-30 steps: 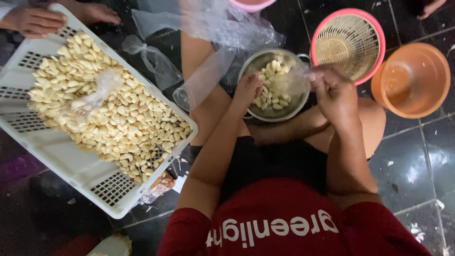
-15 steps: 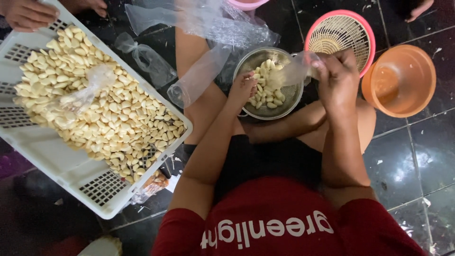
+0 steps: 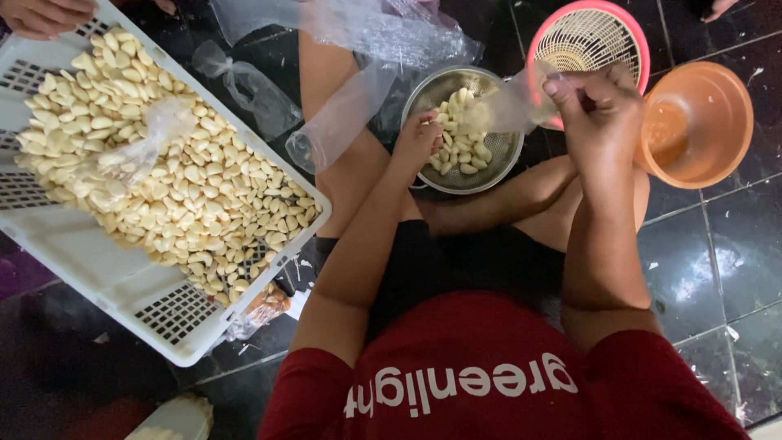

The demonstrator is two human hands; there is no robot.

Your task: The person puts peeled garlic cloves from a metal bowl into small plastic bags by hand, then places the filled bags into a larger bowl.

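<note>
A white slotted crate [image 3: 90, 269] heaped with peeled garlic cloves [image 3: 179, 195] sat at far left with a loose clear bag [image 3: 134, 151] lying on the pile, another person's hand [image 3: 45, 15] at its top corner. In the middle the left hand [image 3: 417, 140] dipped into the steel colander [image 3: 432, 90], fingers curled onto the cloves there. The right hand [image 3: 599, 106] pinched a small clear plastic bag [image 3: 509, 102] over the colander's rim, with a pink basket [image 3: 590, 37] and orange bowl [image 3: 700, 122] beyond.

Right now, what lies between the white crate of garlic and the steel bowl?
In the head view, between the white crate and the steel bowl lie the person's bare leg and crumpled clear plastic bags on the dark tile floor.
</note>
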